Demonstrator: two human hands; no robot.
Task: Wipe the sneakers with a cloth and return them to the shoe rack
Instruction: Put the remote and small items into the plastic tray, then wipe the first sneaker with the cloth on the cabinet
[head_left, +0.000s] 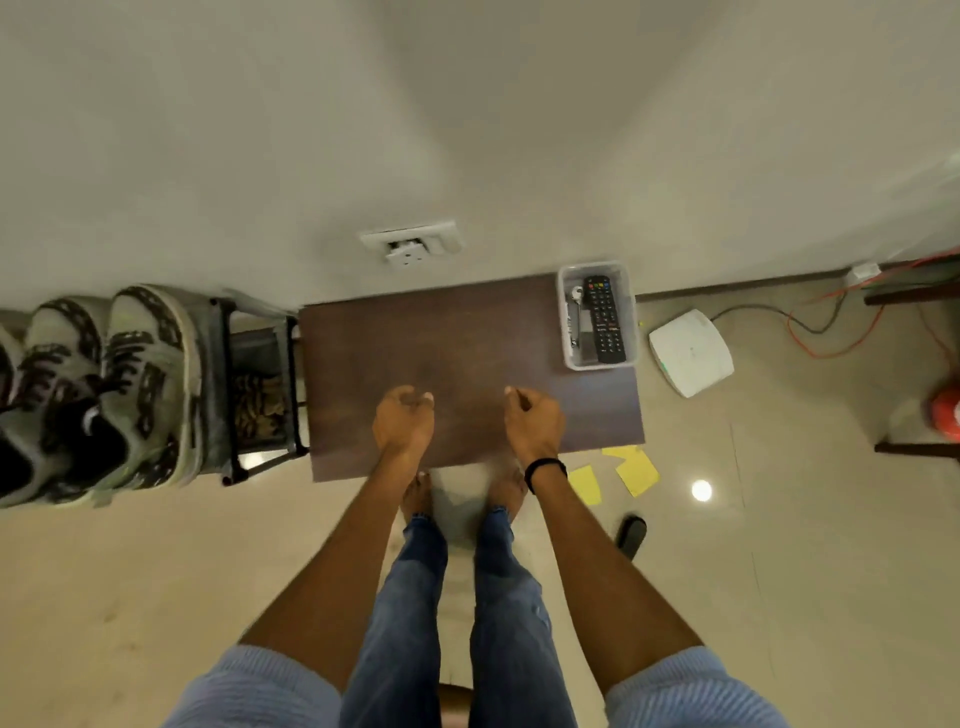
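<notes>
Head view looks straight down: the left hand (402, 421) and right hand (532, 423) hover side by side over a dark brown table (467, 332), fingers loosely curled, grasping nothing. The sneakers (104, 384), grey with dark patterned panels, sit as a pair on top of the shoe rack (210, 374) at nine o'clock from the hands, just beside the table. At one o'clock a clear bin (566, 312) on the table's corner holds a black remote (603, 319). Yellow paper slips (636, 470) lie on the floor at four o'clock.

Remote (604, 319) in clear tray (567, 332)
</notes>
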